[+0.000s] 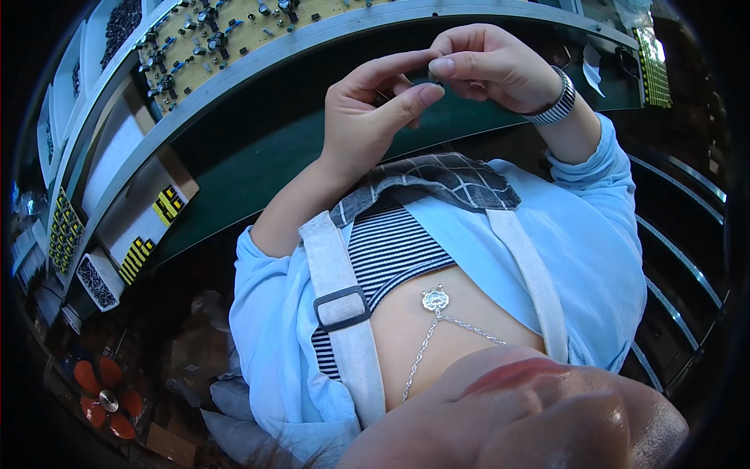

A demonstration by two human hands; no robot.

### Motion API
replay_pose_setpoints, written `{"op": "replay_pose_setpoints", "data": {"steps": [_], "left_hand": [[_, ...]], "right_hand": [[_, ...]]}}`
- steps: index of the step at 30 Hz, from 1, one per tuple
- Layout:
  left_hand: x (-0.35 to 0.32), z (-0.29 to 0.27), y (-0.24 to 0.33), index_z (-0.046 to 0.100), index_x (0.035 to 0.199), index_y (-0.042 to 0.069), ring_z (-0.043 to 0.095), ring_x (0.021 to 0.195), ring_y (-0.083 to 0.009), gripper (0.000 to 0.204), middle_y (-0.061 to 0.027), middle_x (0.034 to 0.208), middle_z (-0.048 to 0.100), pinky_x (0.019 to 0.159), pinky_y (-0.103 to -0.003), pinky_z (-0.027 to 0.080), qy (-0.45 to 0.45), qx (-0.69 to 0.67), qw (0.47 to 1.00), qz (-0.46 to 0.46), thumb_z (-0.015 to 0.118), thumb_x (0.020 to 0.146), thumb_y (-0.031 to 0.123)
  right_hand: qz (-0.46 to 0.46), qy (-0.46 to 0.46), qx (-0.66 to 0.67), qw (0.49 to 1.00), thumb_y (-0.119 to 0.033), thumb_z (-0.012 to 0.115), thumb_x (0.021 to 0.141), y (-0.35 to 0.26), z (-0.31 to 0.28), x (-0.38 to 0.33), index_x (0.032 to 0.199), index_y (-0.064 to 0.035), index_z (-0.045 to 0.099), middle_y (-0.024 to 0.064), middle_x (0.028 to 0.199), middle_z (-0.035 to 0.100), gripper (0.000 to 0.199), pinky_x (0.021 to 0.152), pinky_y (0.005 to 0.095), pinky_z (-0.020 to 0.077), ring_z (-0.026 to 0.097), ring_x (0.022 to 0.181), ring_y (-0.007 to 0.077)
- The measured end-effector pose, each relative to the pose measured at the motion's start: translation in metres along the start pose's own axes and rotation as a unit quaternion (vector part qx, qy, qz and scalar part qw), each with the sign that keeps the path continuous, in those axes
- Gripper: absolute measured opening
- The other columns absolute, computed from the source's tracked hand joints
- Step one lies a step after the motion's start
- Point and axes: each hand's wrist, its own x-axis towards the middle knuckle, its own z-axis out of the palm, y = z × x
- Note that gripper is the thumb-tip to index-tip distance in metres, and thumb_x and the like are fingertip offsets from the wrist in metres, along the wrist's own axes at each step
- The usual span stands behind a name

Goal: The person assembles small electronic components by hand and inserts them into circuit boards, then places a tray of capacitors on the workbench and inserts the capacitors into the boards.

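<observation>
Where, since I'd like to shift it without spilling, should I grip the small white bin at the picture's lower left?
Probably grip the white bin by the outside of two opposite walls, reaching from the picture's lower side: it is box-shaped, with an open top holding small dark parts, so should stay level; yellow-and-black pieces beside its upper right would likely crowd a reach from there.

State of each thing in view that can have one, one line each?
Left hand: raised, thumb and forefinger tips apart; grip unclear.
Right hand: raised, fingers bent, at left's fingertips; grip unclear.
Wristband: worn, right wrist.
Circuit board: populated with components.
White bin: holding small dark parts.
Yellow-and-black parts: in rows.
Fan: blades sharp, apparently not spinning.
</observation>
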Motion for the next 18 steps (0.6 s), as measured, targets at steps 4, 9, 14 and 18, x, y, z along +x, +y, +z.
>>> {"op": "replay_pose_setpoints", "data": {"steps": [4,9,14,18], "left_hand": [[-0.003,0.003,0.001,0.062,0.115,0.005,0.058,0.060,-0.0058,0.038,-0.0024,0.072,0.063,0.054,-0.015,0.045,0.018,0.045,0.998,0.029,0.073,0.079,0.011],[-0.003,0.003,0.001,0.063,0.113,0.004,0.059,0.062,-0.0057,0.036,-0.0033,0.073,0.063,0.055,-0.015,0.046,0.014,0.042,0.998,0.040,0.072,0.079,0.010],[-0.003,0.001,-0.004,0.064,0.110,0.003,0.058,0.062,-0.0063,0.031,-0.0039,0.075,0.064,0.055,-0.016,0.046,0.037,0.099,0.990,0.090,0.071,0.080,0.008],[-0.002,0.004,-0.006,0.065,0.104,0.001,0.058,0.064,-0.0068,0.024,-0.0042,0.076,0.064,0.056,-0.016,0.045,0.062,0.198,0.960,0.189,0.069,0.081,0.005]], "right_hand": [[0.003,0.019,0.045,0.999,-0.032,0.063,0.088,0.001,0.011,-0.002,0.093,-0.0075,0.062,-0.0015,0.070,0.056,0.025,0.050,0.0141,0.0437,0.053,0.058,0.0044],[-0.040,0.002,0.061,0.997,-0.033,0.063,0.087,0.005,0.008,-0.005,0.093,-0.0072,0.065,0.0009,0.071,0.057,0.026,0.054,0.0161,0.0466,0.054,0.059,0.0063],[-0.070,0.043,0.015,0.997,-0.031,0.063,0.087,0.008,0.007,-0.006,0.093,-0.0057,0.065,0.0015,0.073,0.059,0.026,0.055,0.0173,0.0482,0.056,0.060,0.0071],[-0.088,0.110,-0.036,0.989,-0.029,0.063,0.088,0.013,0.009,-0.008,0.093,-0.0042,0.063,0.0008,0.075,0.061,0.025,0.054,0.0173,0.0479,0.057,0.061,0.0067]]}}
